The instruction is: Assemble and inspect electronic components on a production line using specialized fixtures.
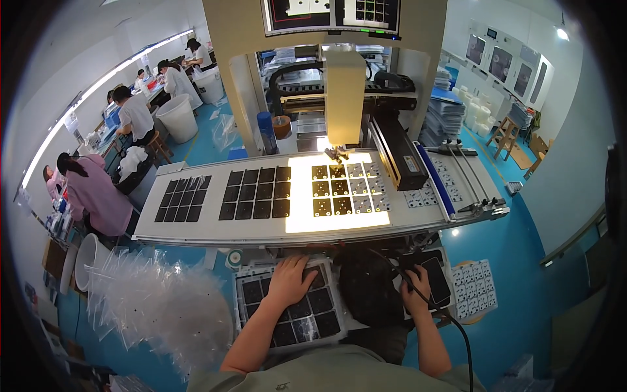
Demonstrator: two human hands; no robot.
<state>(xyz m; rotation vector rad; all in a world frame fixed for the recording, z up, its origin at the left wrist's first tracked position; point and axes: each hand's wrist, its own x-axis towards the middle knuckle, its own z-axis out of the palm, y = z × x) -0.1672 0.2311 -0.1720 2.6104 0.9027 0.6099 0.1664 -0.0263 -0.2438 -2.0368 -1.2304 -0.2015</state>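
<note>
The left hand [290, 279] lies flat, fingers spread, on a tray [287, 312] of dark squares, hiding 2 or 3. The right hand [415, 291] grips a black cabled tool [406, 277], its tip hidden.

Both bare forearms reach forward from the lower edge. Left hand [290, 281] lies palm down, fingers spread flat. Right hand [416, 293] is curled, fingers closed in a grip.
</note>
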